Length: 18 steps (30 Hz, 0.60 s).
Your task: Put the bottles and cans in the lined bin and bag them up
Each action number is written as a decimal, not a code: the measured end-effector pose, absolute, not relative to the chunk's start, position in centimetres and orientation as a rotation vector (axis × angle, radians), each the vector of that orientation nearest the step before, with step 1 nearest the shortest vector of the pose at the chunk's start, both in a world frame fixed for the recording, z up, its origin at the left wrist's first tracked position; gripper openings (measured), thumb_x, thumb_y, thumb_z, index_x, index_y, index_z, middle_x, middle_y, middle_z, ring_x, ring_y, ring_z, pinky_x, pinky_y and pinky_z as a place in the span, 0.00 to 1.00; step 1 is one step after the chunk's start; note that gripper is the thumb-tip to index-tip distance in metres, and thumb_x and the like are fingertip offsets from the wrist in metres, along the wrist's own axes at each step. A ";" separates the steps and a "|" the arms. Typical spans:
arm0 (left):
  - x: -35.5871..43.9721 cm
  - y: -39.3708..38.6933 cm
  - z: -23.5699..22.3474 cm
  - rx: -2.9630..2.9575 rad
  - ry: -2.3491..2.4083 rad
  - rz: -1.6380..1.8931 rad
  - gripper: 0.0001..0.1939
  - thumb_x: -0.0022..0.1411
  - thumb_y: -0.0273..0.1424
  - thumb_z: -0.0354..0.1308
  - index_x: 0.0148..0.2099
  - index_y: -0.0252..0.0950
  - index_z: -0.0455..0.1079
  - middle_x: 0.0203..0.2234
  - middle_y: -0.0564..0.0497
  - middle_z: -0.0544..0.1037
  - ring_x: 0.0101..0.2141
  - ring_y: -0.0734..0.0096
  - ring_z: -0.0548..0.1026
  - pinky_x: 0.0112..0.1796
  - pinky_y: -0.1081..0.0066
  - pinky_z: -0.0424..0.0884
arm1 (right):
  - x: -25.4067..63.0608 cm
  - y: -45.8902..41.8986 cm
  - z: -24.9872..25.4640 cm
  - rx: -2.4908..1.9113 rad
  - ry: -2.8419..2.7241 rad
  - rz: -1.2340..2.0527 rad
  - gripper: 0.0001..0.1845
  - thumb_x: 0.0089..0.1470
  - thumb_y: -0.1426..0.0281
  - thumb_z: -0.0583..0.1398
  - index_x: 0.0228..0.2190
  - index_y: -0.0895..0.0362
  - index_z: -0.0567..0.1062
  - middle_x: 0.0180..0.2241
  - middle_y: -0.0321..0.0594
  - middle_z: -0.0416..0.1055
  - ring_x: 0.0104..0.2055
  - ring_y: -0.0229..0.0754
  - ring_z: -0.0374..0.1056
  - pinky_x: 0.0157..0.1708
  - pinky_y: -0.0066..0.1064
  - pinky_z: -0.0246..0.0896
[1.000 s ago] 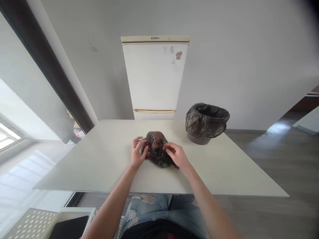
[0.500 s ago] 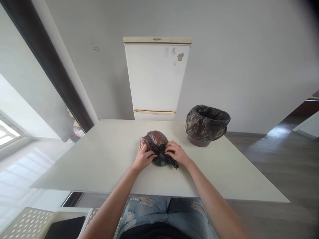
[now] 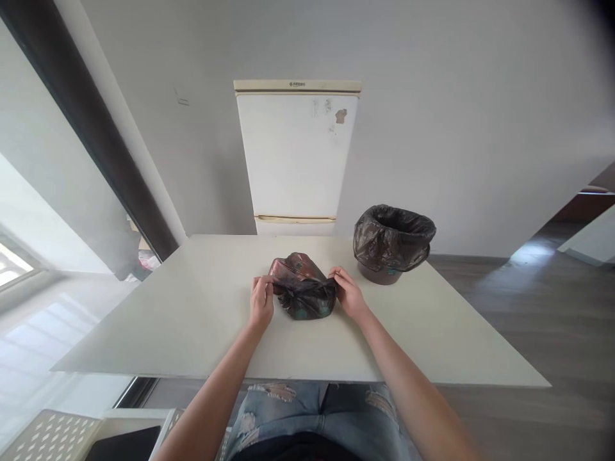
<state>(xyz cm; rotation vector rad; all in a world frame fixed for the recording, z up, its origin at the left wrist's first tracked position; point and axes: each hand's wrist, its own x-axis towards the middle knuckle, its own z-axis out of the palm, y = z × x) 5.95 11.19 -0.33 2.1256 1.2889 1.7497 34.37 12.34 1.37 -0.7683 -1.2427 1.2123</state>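
A filled black plastic garbage bag [image 3: 303,296] rests on the pale table [image 3: 202,307] in front of me, with reddish and greenish contents showing dimly through the film. My left hand [image 3: 262,298] pinches a twisted end of the bag at its left side. On the right side, my right hand [image 3: 348,292] grips the opposite end between thumb and fingers. The bag's neck is stretched sideways between both hands. What exactly lies inside the bag I cannot make out.
A brown trash can [image 3: 379,275] lined with a black bag [image 3: 394,240] stands near the table's far right edge. Behind the table is a white refrigerator [image 3: 295,153] against the wall. A light plastic basket [image 3: 52,435] sits below at lower left.
My hands have moved apart from the gathered middle of the garbage bag, drawing its ends out left and right. The view has shifted slightly.
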 end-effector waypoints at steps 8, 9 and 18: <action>6.4 11.8 -0.7 2.532 1.082 1.421 0.06 0.73 0.33 0.58 0.43 0.41 0.76 0.37 0.49 0.81 0.41 0.63 0.76 0.47 0.61 0.67 | 34.8 11.9 1.7 -0.890 -1.631 0.969 0.18 0.57 0.52 0.68 0.30 0.54 0.82 0.29 0.36 0.69 0.34 0.42 0.64 0.40 0.34 0.59; 6.4 12.0 -0.8 2.511 1.082 1.427 0.07 0.73 0.33 0.57 0.44 0.41 0.76 0.36 0.49 0.81 0.40 0.64 0.76 0.45 0.62 0.67 | 34.8 12.1 1.6 -0.899 -1.561 0.954 0.18 0.58 0.52 0.67 0.29 0.54 0.81 0.29 0.35 0.69 0.34 0.42 0.64 0.39 0.34 0.59; 6.1 12.1 -1.6 2.239 1.217 1.512 0.16 0.77 0.37 0.47 0.48 0.39 0.76 0.35 0.47 0.81 0.33 0.69 0.78 0.36 0.70 0.73 | 34.4 13.2 0.8 -0.928 -1.211 0.810 0.26 0.59 0.45 0.63 0.26 0.54 0.73 0.32 0.39 0.70 0.38 0.45 0.66 0.43 0.36 0.64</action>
